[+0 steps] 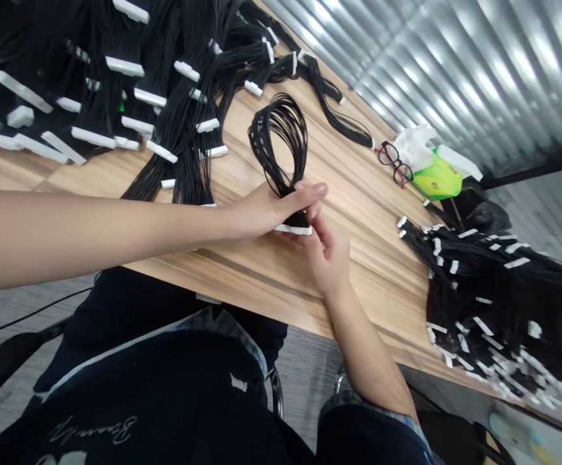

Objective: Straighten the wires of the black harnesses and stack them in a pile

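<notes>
A black wire harness [281, 135] is bent into a loop that rises above the wooden table, with a white connector [294, 229] along its lower end. My left hand [266, 210] grips the gathered wires just above the connector, its thumb stretched across them. At the connector's right end, my right hand [327, 248] has its fingers curled and pinched against the harness. Part of the right fingertips is hidden behind the left thumb and the wires.
On the left of the table [242, 271] lies a big heap of black harnesses [165, 129] with white connectors. Another pile [484, 303] covers the right end. Near the corrugated metal wall [407, 58] are glasses [395, 163], a green bag [438, 177] and loose harnesses [334, 110].
</notes>
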Demonstrator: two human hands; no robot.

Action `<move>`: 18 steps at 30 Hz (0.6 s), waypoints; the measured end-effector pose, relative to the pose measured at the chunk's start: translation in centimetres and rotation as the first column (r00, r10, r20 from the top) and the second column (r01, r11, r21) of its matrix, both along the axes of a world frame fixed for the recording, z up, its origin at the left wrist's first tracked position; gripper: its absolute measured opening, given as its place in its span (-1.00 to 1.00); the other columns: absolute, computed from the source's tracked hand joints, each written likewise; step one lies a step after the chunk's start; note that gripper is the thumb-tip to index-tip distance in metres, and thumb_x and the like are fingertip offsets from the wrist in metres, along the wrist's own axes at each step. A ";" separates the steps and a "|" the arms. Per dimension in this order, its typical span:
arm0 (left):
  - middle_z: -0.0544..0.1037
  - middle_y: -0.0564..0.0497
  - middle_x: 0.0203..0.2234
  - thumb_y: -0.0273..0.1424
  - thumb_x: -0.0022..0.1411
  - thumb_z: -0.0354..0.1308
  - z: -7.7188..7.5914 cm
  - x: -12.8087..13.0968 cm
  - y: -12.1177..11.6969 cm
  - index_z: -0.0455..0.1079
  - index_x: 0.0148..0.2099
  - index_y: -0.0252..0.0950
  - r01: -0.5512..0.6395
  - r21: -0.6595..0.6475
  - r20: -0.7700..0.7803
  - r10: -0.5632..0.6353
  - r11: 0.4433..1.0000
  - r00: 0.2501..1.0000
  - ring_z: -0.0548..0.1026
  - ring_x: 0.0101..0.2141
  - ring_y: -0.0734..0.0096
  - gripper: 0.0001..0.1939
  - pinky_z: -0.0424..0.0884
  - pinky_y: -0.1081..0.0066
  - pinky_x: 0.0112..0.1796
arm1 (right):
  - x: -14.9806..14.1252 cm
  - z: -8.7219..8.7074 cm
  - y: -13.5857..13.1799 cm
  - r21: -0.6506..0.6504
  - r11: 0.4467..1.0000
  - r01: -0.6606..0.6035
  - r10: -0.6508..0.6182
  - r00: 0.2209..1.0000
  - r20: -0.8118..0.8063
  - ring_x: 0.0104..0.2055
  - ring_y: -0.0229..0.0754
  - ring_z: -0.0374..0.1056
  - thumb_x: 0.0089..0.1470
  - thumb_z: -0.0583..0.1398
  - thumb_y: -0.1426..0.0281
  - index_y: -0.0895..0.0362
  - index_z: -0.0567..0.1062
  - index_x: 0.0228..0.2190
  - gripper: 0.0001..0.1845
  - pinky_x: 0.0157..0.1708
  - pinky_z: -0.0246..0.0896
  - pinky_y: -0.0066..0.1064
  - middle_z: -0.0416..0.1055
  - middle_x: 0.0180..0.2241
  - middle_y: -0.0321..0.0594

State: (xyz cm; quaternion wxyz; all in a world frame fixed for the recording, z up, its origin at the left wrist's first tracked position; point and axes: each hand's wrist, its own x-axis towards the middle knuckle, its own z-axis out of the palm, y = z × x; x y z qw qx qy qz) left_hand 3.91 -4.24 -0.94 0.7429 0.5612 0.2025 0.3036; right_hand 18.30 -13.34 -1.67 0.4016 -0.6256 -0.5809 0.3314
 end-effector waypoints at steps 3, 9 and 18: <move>0.32 0.10 -0.45 0.33 0.12 0.29 0.2 0.0 -0.1 0.12 -0.39 -0.25 -0.022 0.053 0.039 0.020 0.998 0.999 0.37 -0.36 0.56 -0.25 0.38 0.55 -0.33 | 0.0 0.1 -0.3 0.134 0.991 -0.016 -0.019 0.965 0.261 -0.26 0.00 0.52 0.11 0.30 0.00 -0.01 0.59 -0.11 -0.58 -0.11 0.45 -0.09 0.63 -0.27 -0.13; 0.39 0.11 -0.54 0.44 0.13 0.11 -0.4 -0.4 0.0 0.21 -0.14 -0.23 0.174 0.031 -0.019 -0.173 0.984 0.985 0.39 -0.52 0.48 -0.21 0.30 0.49 -0.50 | -0.8 -0.2 -0.1 0.009 1.000 -0.030 0.030 0.992 -0.122 -0.37 -0.06 0.49 0.20 0.13 -0.19 -0.01 0.53 -0.37 -0.47 -0.28 0.45 -0.16 0.56 -0.44 -0.17; 0.59 -0.02 -0.21 -0.37 0.40 0.17 -1.4 -0.8 1.9 0.21 0.18 -0.27 0.243 0.068 -0.111 -0.235 0.968 0.966 0.58 -0.30 0.46 -0.63 0.53 0.42 -0.19 | 0.7 -0.6 1.5 -0.276 0.960 -0.044 -0.116 0.835 -0.538 -0.59 -0.27 0.33 0.05 0.31 0.13 0.06 0.52 -0.37 -0.74 -0.58 0.20 -0.39 0.65 -0.46 -0.25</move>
